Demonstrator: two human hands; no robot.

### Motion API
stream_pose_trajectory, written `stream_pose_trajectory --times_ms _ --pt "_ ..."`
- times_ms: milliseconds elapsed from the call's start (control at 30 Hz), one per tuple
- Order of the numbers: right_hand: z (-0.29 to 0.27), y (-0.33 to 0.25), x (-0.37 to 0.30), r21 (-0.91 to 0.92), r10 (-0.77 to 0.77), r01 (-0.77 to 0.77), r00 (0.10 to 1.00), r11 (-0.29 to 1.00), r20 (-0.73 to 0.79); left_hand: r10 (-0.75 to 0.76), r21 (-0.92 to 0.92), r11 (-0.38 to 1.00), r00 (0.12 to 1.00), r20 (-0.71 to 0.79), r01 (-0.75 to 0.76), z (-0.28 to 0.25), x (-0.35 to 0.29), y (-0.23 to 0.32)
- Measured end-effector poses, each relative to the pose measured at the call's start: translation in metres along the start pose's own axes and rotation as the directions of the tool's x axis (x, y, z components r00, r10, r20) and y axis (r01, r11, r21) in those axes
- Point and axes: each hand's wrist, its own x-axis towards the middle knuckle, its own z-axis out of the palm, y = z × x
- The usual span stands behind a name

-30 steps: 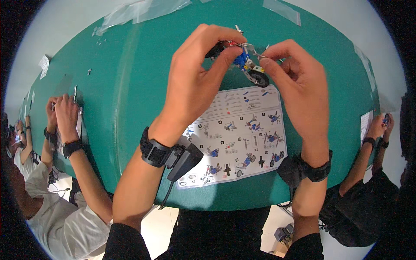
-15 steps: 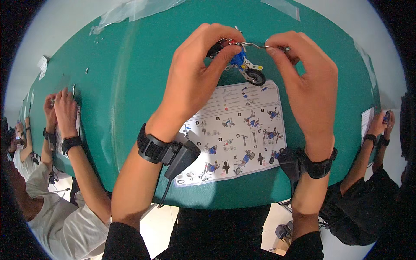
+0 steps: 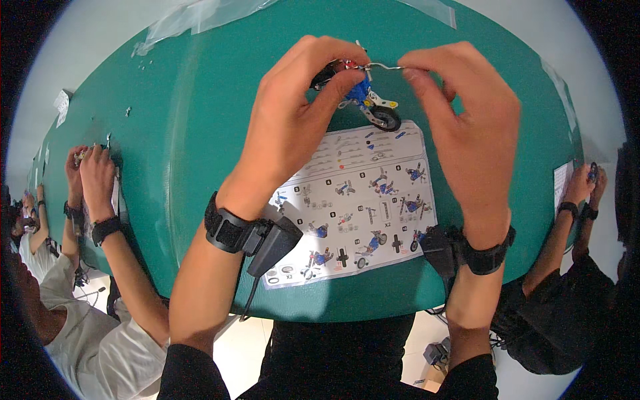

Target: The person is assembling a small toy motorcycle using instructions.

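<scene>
My left hand (image 3: pixel 287 113) is closed around a small toy motorcycle (image 3: pixel 361 92) with blue and silver metal parts, a red piece and black tyres. Its front wheel (image 3: pixel 386 118) points toward me, just above the sheet's top edge; my fingers cover much of the rear. My right hand (image 3: pixel 470 110) pinches one end of a thin, bent silver metal tool (image 3: pixel 385 66). The tool's other end meets the motorcycle beside my left thumb and fingertips. Exactly where it touches is too small to tell.
Below my hands, a printed instruction sheet (image 3: pixel 360 213) lies on the green table (image 3: pixel 220 87). Clear plastic bags (image 3: pixel 200 17) rest at the far edge, small metal parts (image 3: pixel 128 112) at the left. People work on both sides, one hand (image 3: pixel 99 177) at left, another (image 3: pixel 579 187) at right.
Both hands, with the motorcycle and the tool, sit slightly further left in the view, as does the sheet. My right fingers have shifted a little on the tool. The grips stay.
</scene>
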Motion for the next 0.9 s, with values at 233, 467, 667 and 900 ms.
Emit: stream_pose_trajectory --times_ms 233,467,667,900 --pt "-0.008 0.0 0.005 0.007 0.014 -0.014 1.0 1.0 0.006 -0.023 -0.018 1.0 1.0 0.011 0.023 -0.001 0.002 0.002" --pt "-0.007 0.003 0.001 -0.008 -0.002 0.002 1.0 1.0 0.018 -0.089 -0.06 0.994 0.994 0.068 0.093 0.0 0.0 0.003" --pt "-0.014 0.005 0.003 0.096 0.009 -0.017 0.996 0.995 0.086 -0.072 -0.033 0.997 0.991 0.116 0.076 -0.001 -0.001 0.003" --pt "-0.016 -0.001 0.006 0.019 -0.105 0.104 0.989 0.994 0.1 -0.089 -0.034 0.995 0.982 0.166 0.096 -0.003 -0.001 0.007"
